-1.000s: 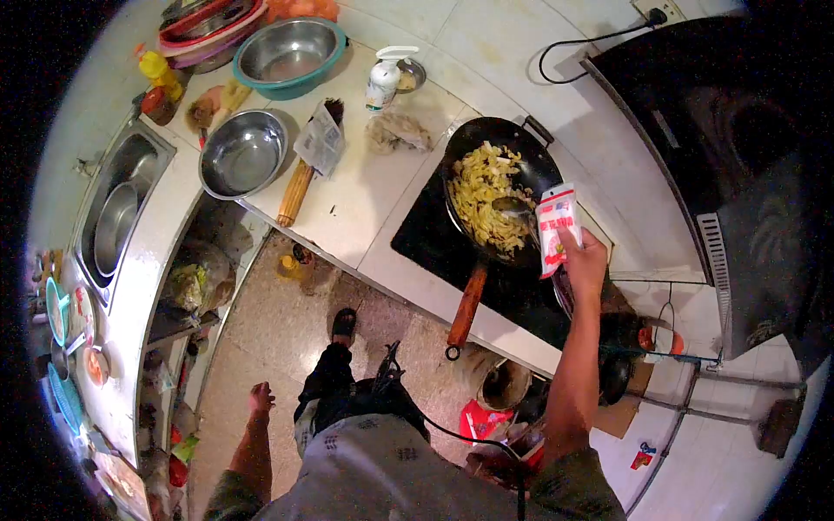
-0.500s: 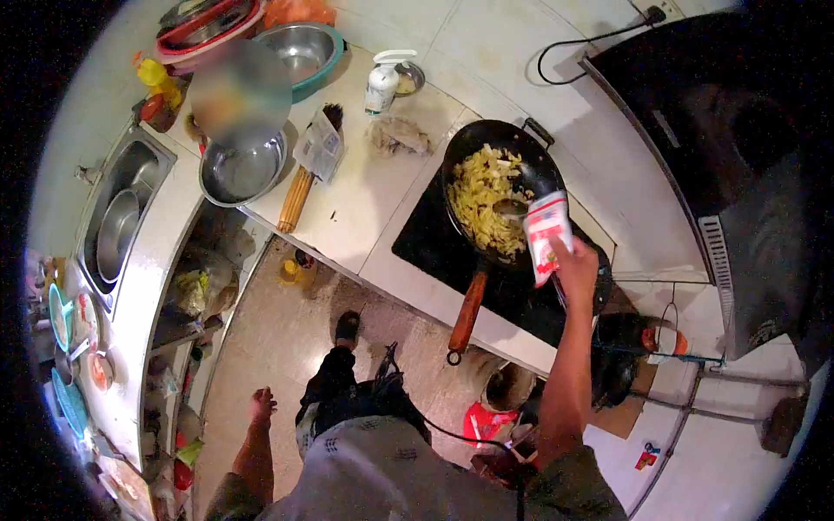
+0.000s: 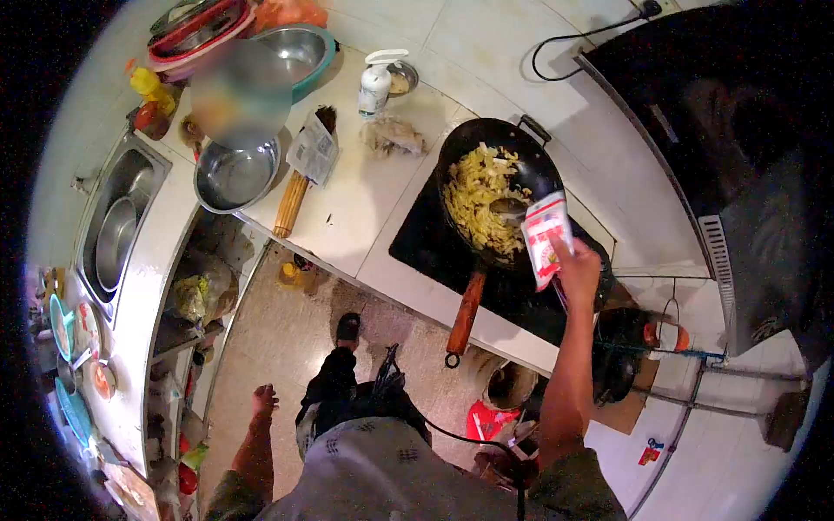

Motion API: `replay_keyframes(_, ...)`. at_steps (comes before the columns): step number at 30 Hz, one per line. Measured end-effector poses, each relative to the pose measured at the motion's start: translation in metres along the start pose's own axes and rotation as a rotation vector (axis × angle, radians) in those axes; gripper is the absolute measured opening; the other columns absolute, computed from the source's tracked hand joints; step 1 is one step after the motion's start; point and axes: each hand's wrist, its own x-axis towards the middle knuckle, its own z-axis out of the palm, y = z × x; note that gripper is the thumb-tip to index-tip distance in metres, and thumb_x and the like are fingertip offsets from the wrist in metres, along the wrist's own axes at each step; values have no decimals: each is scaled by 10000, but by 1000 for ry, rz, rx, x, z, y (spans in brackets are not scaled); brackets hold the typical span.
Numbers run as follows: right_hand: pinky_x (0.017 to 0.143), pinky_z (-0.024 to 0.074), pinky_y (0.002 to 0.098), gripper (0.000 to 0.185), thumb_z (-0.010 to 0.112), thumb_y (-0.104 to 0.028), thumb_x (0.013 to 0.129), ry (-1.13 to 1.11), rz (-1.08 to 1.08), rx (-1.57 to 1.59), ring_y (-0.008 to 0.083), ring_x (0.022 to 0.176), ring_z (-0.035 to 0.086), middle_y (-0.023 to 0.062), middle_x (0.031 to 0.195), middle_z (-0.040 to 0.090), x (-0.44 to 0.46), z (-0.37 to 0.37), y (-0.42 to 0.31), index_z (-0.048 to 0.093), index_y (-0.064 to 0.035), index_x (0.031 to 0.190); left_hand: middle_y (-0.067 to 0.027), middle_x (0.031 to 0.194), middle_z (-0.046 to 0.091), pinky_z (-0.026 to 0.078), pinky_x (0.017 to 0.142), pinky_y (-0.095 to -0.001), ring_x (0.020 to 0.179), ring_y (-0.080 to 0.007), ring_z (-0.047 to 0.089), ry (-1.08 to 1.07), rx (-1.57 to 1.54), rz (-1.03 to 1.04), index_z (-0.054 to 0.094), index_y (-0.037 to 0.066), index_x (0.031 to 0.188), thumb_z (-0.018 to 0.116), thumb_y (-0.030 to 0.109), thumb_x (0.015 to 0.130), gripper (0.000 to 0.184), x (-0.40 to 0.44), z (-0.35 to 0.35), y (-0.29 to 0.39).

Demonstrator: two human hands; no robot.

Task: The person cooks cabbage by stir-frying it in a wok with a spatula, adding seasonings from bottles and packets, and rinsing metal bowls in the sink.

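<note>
My right hand (image 3: 577, 266) grips a white and red packet (image 3: 546, 236), tilted at the right edge of a black wok (image 3: 539, 161). Yellowish chopped food (image 3: 482, 198) fills much of the wok, and the head of a metal utensil rests in it. The wok's wooden handle (image 3: 466, 317) points toward the counter's front edge. Beneath the wok is a black cooktop (image 3: 417, 239). My left hand (image 3: 264, 399) hangs low over the floor, away from the counter, its fingers partly curled; whether they are closed is too small to tell.
Left of the cooktop are a spray bottle (image 3: 375, 87), a crumpled bag (image 3: 393, 137), a wrapped bundle of sticks (image 3: 294, 204) and a metal bowl (image 3: 236, 178). A sink (image 3: 122, 226) is at the far left. A dark range hood (image 3: 695, 130) overhangs the right.
The packet has moved left and down toward the wok and tilted, with my right hand still holding it. The view has shifted slightly. My left hand has barely moved.
</note>
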Motion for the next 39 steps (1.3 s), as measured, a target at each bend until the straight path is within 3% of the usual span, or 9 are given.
replay_keyframes(5, 591, 451, 255, 316, 665, -291, 860, 116, -125, 43, 75, 628, 551, 38, 721, 667, -10, 1, -2, 686, 21, 903, -63, 792, 586, 458, 431, -302, 571, -162, 578, -263, -343, -33, 565, 54, 1017, 580, 361, 882, 336, 28, -21, -21)
replay_keyframes(8, 611, 466, 254, 300, 650, -274, 868, 161, -92, 114, 69, 649, 570, 10, 749, 660, -3, 0, -1, 680, 22, 900, -46, 794, 584, 454, 449, -273, 587, -136, 574, 42, 45, 61, 577, 58, 1021, 566, 326, 897, 296, -13, 16, 37)
replay_keyframes(14, 673, 553, 354, 403, 580, -388, 902, 200, 160, 1487, 186, 824, 652, 33, 985, 656, -35, -9, 26, 567, -78, 1158, -33, 821, 601, 442, 456, -267, 592, -124, 566, -111, 23, 350, 586, 77, 1024, 561, 336, 908, 284, -24, 69, 113)
replay_keyframes(19, 447, 273, 235, 515, 544, -612, 822, -43, 90, 1857, 102, 520, 358, -18, 769, 534, -47, 12, 47, 549, -179, 1098, -36, 836, 606, 452, 456, -276, 589, -131, 576, -206, 87, 430, 583, 82, 1042, 557, 333, 915, 282, -20, 89, 147)
replay_keyframes(23, 576, 434, 332, 632, 613, -678, 713, -410, -191, 1888, 202, 667, 543, 15, 819, 594, -40, 9, 70, 575, -125, 1017, -43, 811, 597, 442, 433, -272, 576, -136, 573, -298, -15, 322, 570, 92, 1053, 570, 330, 909, 278, 15, 51, 133)
replay_keyframes(25, 470, 275, 273, 648, 645, -607, 737, -228, -186, 1621, 100, 515, 353, -23, 756, 491, -52, 3, 54, 525, -166, 1196, -49, 807, 593, 440, 424, -267, 575, -137, 573, -306, -92, 200, 566, 90, 1055, 575, 330, 906, 283, 16, 38, 122)
replay_keyframes(31, 711, 538, 308, 241, 716, -76, 773, 167, -33, 1239, 158, 760, 645, 73, 914, 668, -63, -33, 31, 633, 9, 983, -61, 836, 604, 461, 436, -288, 587, -157, 584, -210, 84, 292, 549, 73, 1046, 569, 331, 906, 295, 0, 27, 103)
replay_keyframes(34, 673, 502, 250, 158, 724, -101, 802, 332, -101, 519, 89, 736, 619, 44, 860, 692, -64, -57, -13, 693, -6, 924, -72, 853, 611, 460, 457, -283, 618, -164, 596, -135, 181, 271, 550, 70, 1079, 584, 337, 889, 330, -16, 42, 110)
replay_keyframes(39, 605, 483, 364, 349, 704, -383, 782, 113, -227, -324, 271, 643, 646, 154, 775, 677, -21, -35, -26, 697, -66, 925, -57, 827, 601, 470, 475, -291, 622, -155, 590, -184, 91, 255, 566, 55, 1048, 574, 299, 899, 286, -25, 54, 105)
